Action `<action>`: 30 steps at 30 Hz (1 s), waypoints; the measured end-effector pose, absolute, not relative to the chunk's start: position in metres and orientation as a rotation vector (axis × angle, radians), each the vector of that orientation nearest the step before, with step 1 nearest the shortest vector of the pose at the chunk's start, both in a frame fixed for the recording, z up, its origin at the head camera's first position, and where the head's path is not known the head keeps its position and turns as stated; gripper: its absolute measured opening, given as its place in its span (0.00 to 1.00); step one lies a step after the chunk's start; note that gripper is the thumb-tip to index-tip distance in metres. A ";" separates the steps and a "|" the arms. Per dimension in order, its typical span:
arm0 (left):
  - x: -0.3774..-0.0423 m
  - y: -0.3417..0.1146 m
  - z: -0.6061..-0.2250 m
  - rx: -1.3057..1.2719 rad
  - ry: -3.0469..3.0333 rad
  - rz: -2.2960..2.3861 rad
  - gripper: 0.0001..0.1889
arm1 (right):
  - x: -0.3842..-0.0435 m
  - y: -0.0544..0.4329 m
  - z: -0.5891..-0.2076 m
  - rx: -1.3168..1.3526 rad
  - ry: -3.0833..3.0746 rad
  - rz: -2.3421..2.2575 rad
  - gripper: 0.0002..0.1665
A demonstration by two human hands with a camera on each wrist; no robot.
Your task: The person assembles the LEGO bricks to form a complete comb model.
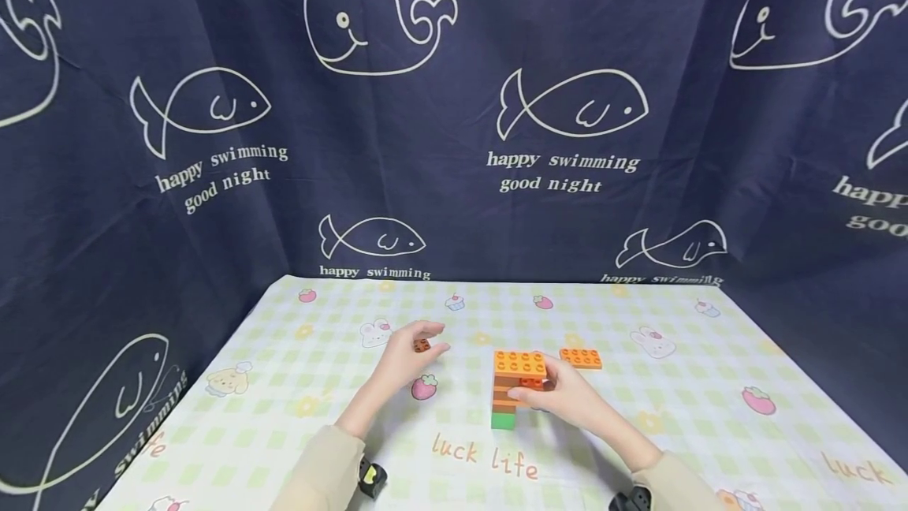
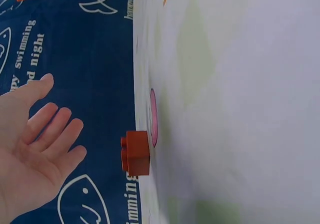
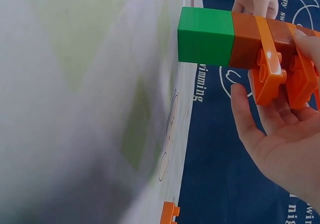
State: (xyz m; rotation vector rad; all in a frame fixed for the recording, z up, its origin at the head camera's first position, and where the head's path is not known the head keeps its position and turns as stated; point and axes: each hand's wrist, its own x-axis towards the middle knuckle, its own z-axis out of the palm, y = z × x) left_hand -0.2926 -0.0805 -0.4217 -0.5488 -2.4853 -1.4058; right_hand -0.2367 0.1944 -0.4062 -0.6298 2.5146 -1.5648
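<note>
My right hand (image 1: 563, 389) grips a stack of toy building blocks (image 1: 502, 389) from its right side, thumb in front and fingers behind. The upright stack has a green block (image 3: 206, 36) at its base. Above the green, brown blocks (image 3: 245, 39) alternate with thin orange plates (image 3: 270, 66) that jut out to one side; a wide studded orange plate (image 1: 520, 363) tops it. To the left of the stack, my left hand (image 1: 404, 349) has its fingers apart and holds nothing. Near its palm a small brown block (image 2: 137, 153) lies on the tablecloth, partly hidden by the hand in the head view.
A loose orange plate (image 1: 582, 358) lies on the table just behind and right of the right hand. The checked tablecloth (image 1: 340, 369) has printed pictures and words. A dark blue curtain (image 1: 454, 117) with white fish drawings hangs behind the table and at its sides.
</note>
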 end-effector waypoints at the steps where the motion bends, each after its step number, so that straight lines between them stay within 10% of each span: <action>1: -0.294 -0.082 -0.422 -0.528 -2.477 -1.413 0.19 | -0.237 0.194 -0.406 -0.631 2.515 -1.563 0.29; 30: -0.310 -0.102 -0.432 -0.334 -2.677 -1.299 0.18 | -0.241 0.195 -0.412 -0.630 2.585 -1.501 0.30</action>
